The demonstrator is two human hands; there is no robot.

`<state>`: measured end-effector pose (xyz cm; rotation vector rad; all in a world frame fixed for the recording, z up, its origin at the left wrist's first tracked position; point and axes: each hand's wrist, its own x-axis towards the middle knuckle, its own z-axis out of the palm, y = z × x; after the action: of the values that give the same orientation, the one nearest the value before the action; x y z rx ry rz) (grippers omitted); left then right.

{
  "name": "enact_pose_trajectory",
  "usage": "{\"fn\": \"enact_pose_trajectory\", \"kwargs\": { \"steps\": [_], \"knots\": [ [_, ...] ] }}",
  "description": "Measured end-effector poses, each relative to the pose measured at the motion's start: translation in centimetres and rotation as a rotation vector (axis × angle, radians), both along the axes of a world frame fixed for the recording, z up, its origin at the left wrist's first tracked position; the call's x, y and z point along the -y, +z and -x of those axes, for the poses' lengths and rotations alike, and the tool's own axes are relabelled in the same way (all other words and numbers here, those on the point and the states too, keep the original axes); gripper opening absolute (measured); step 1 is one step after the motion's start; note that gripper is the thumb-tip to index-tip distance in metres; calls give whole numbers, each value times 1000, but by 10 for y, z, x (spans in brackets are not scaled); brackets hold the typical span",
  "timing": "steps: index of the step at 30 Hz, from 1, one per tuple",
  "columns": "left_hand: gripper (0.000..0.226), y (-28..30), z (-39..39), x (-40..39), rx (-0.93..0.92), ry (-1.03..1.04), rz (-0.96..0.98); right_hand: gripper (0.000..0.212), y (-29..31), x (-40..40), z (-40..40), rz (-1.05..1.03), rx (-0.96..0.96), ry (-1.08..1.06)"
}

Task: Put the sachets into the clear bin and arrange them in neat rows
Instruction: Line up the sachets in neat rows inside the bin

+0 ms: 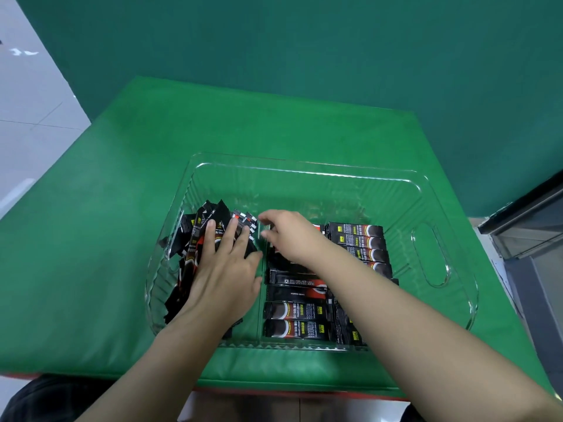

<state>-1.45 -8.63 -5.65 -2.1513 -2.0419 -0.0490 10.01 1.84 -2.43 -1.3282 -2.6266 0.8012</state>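
Left hand (224,269) lies palm down with fingers straight and spread, pressing flat on a loose pile of black sachets (195,239) at the left end of the clear bin (426,239); nothing is curled around them. Right hand (289,236) reaches in across the bin's middle, fingers bent toward the far tips of that pile; the fingertips are blurred, so whether they pinch a sachet cannot be told. The pile is untidy, sachets leaning at mixed angles against the left wall. To its right, under and beside the right forearm, the rest lie flat and crosswise in two rows: a middle row (295,318) running from the near wall back toward the right hand, and a right row (362,242) just beside it. The bin's far part and right end, with its handle cut-out (429,254), show bare plastic. The bin stands on a green mat (106,208).
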Motion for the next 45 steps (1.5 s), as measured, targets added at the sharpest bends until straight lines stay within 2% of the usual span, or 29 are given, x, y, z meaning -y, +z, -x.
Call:
{"fn": "enact_pose_trajectory", "kwargs": {
  "steps": [7, 12, 18, 20, 23, 27, 32, 41, 45],
  "knots": [
    [36, 0, -1, -1, 20, -3, -11, 35, 8, -11, 31, 73, -274, -17],
    [38, 2, -1, -1, 17, 2, 4, 42, 12, -18, 49, 170, -229, 112],
    [38, 4, -1, 0, 5, 4, 8, 44, 20, -20, 58, 215, -194, 151],
    [38, 5, -1, 0, 7, -1, 14, 41, 23, -20, 58, 210, -205, 171],
    [39, 5, -1, 0, 12, -13, 17, 24, 25, -17, 57, 231, -278, 147],
    [38, 6, -2, 0, 40, -16, 40, 6, 23, -17, 54, 153, -331, 110],
    [39, 4, 0, -1, 43, 10, 58, 20, 24, -16, 48, 127, -446, 5],
    [49, 9, -6, -3, 59, 1, 122, 4, 25, -14, 22, -79, -406, -31],
    [50, 7, -10, -2, 259, 18, 204, 3, 27, -12, 7, -128, -400, -81]
  ]
}}
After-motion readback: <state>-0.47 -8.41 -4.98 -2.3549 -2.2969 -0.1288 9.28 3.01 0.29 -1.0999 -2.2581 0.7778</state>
